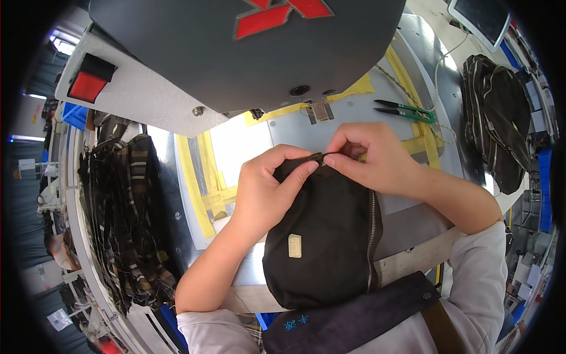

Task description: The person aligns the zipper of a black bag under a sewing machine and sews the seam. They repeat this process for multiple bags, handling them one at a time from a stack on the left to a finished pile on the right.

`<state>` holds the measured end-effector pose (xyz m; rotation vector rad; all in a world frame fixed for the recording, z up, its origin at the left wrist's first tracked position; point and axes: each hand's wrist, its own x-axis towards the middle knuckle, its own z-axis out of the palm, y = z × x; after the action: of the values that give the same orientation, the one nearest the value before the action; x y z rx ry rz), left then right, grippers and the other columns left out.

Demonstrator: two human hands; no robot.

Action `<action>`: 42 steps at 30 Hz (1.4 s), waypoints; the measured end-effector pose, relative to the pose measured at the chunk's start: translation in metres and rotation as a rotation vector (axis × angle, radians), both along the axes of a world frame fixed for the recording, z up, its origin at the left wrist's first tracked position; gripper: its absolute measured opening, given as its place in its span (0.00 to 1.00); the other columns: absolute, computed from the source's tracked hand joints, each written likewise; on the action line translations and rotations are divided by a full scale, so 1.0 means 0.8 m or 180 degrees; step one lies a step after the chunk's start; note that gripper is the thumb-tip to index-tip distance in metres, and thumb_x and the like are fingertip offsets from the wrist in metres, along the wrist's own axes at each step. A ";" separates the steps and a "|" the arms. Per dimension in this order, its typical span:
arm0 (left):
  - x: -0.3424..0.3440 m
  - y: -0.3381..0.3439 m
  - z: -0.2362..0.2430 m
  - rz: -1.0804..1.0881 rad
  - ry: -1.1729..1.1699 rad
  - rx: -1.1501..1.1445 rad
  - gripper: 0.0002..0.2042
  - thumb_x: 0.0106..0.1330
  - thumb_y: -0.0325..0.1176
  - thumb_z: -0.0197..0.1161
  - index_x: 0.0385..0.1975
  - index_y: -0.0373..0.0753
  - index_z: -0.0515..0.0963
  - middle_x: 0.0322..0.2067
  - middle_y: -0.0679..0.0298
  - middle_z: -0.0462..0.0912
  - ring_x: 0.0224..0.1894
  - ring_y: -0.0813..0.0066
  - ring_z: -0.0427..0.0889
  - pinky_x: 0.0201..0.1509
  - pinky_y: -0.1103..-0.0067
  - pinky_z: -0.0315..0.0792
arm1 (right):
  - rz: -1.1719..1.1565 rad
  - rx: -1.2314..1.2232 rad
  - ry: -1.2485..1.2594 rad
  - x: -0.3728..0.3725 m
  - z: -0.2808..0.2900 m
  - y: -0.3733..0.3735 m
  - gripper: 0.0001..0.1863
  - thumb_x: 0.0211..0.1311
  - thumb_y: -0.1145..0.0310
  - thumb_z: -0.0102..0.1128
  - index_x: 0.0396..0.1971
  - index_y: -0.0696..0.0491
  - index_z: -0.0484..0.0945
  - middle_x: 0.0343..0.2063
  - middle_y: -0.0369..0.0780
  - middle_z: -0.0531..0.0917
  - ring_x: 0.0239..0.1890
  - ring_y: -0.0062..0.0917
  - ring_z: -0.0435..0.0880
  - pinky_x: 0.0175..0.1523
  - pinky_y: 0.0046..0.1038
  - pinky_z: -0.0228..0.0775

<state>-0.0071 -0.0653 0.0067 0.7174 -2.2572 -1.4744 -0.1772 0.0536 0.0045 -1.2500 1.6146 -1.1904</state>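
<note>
A dark brown fabric bag (330, 236) hangs over the table's near edge. A metal zipper (372, 242) runs down its right side, and a small cream patch (295, 246) sits on its front. My left hand (262, 189) pinches the bag's top edge between thumb and forefinger. Close beside it, my right hand (377, 158) pinches the same edge, its other fingers curled. A small dark piece (318, 158) shows between my fingertips; its exact kind is too small to tell.
Over the work surface looms a dark grey machine head (247, 65) with a red switch (88, 85). Green-handled thread snips (407, 111) lie on the right. Dark, partly plaid fabric pieces (127, 218) are piled at left; another dark zippered bag (495, 121) lies at far right.
</note>
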 end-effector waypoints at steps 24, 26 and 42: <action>0.000 -0.006 -0.013 0.0131 0.0203 0.0328 0.05 0.61 0.27 0.67 0.33 0.34 0.79 0.28 0.66 0.82 0.32 0.83 0.77 0.39 0.84 0.72 | -0.0218 0.0131 -0.0439 0.005 -0.012 0.001 0.08 0.57 0.70 0.64 0.30 0.60 0.77 0.24 0.37 0.79 0.25 0.17 0.75 0.31 0.22 0.69; 0.000 -0.005 -0.014 0.0149 0.0203 0.0337 0.05 0.61 0.27 0.67 0.33 0.34 0.79 0.28 0.66 0.82 0.32 0.82 0.78 0.40 0.84 0.72 | -0.0185 0.0119 -0.0356 0.005 -0.008 0.000 0.08 0.57 0.70 0.63 0.31 0.59 0.77 0.24 0.36 0.80 0.26 0.17 0.76 0.32 0.22 0.69; -0.002 -0.002 -0.013 0.0190 0.0355 0.0368 0.05 0.60 0.26 0.65 0.33 0.33 0.78 0.29 0.63 0.81 0.32 0.78 0.78 0.40 0.83 0.72 | -0.0039 0.0044 -0.0182 0.002 -0.008 -0.003 0.09 0.57 0.70 0.64 0.33 0.59 0.79 0.28 0.38 0.81 0.30 0.20 0.79 0.37 0.23 0.72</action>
<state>-0.0085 -0.0666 -0.0040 0.7114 -2.0646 -1.5860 -0.1758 0.0515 -0.0018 -1.1885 1.5882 -1.2098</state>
